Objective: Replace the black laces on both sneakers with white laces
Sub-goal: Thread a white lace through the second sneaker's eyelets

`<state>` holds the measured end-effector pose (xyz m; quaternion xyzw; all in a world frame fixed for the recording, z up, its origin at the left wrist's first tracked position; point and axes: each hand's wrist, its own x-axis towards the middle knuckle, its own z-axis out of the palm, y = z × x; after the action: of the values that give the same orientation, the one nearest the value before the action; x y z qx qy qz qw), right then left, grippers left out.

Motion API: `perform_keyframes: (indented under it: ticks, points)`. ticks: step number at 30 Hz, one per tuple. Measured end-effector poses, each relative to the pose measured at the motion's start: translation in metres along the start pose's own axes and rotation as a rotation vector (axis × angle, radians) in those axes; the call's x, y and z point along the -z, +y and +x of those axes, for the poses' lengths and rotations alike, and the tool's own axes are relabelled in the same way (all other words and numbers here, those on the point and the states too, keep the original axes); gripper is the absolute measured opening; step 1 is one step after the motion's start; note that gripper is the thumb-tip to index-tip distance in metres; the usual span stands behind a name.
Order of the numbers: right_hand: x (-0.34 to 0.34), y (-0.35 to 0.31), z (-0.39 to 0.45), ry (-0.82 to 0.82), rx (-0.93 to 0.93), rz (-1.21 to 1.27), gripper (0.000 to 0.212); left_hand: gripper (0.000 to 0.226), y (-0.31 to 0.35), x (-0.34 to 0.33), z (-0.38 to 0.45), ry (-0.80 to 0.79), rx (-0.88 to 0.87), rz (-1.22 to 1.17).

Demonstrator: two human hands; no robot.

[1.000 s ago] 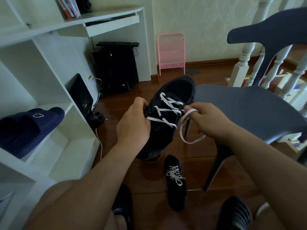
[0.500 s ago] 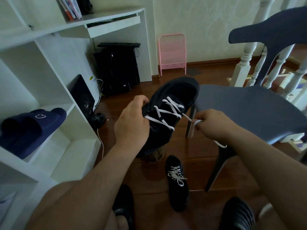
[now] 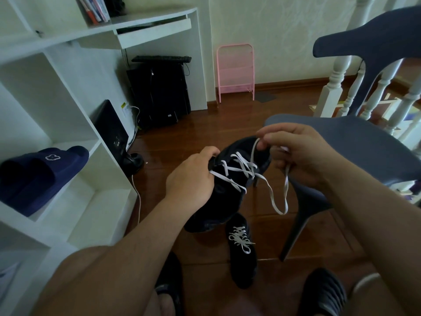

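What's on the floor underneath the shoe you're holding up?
Below the held sneaker a second sneaker lies on the wooden floor, white lace tied. The floor directly behind the held shoe is hidden.

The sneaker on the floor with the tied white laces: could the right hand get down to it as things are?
Probably not right away: the right hand is pinching the white lace of the held sneaker. The floor sneaker lies uncovered below.

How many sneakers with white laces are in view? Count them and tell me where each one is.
2. One sneaker is held up by the left hand while the right hand pulls its lace. The other sneaker lies on the floor below it, laced. None seems hidden.
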<state>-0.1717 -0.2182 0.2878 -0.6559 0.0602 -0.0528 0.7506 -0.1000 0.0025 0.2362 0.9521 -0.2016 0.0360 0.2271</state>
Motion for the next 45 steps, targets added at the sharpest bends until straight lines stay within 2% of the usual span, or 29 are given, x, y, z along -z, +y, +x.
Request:
perform_keyframes:
  ticks: [3,5,9,13,17,20,22,25,28,32,35,37,43,45]
  points:
    - [-0.007,0.002,-0.002,-0.024,0.045,-0.089,0.032,0.050,0.003,-0.003,-0.002,-0.046,0.005,-0.024]
    - [-0.009,0.007,-0.002,-0.040,0.028,-0.261,0.034,0.049,0.004,-0.004,-0.003,-0.049,0.009,-0.045]
    - [-0.004,0.022,0.000,-0.115,0.000,-0.888,0.033,0.050,0.005,-0.003,-0.003,-0.024,0.014,-0.079]
    - [-0.010,0.028,0.000,-0.135,0.012,-1.049,0.028,0.053,0.007,-0.002,-0.005,0.010,-0.023,0.005]
    - [-0.021,0.034,0.003,-0.138,0.172,-1.220,0.012,0.055,0.012,-0.006,-0.007,0.031,-0.045,0.037]
    - [-0.024,0.032,0.010,-0.080,0.159,-1.117,0.019,0.056,0.012,-0.007,-0.007,0.000,-0.035,-0.003]
    - [-0.026,0.026,0.011,-0.027,0.072,-0.878,0.009,0.056,0.011,-0.005,-0.006,-0.022,-0.028,-0.047]
    - [-0.027,0.021,0.014,0.032,-0.087,-0.452,0.032,0.055,0.009,-0.005,-0.005,-0.064,-0.031,-0.097]
    - [-0.023,0.018,0.014,0.121,-0.120,-0.196,0.046,0.051,0.009,-0.005,-0.006,-0.173,-0.060,-0.086]
    - [-0.021,0.019,0.018,0.211,-0.149,-0.073,0.058,0.054,0.017,-0.007,-0.015,-0.278,-0.215,-0.022]
    - [-0.027,0.027,0.017,0.193,-0.163,0.037,0.054,0.062,0.024,-0.012,-0.024,-0.359,-0.392,-0.011]
    - [-0.031,0.034,0.017,0.186,-0.166,0.094,0.053,0.064,0.030,-0.017,-0.028,-0.382,-0.448,0.001]
    - [-0.034,0.043,0.018,0.242,-0.213,0.162,0.046,0.060,0.033,-0.018,-0.025,-0.452,-0.352,-0.084]
    - [-0.029,0.037,0.020,0.251,-0.142,0.060,0.041,0.062,0.029,-0.016,-0.021,-0.414,-0.319,-0.128]
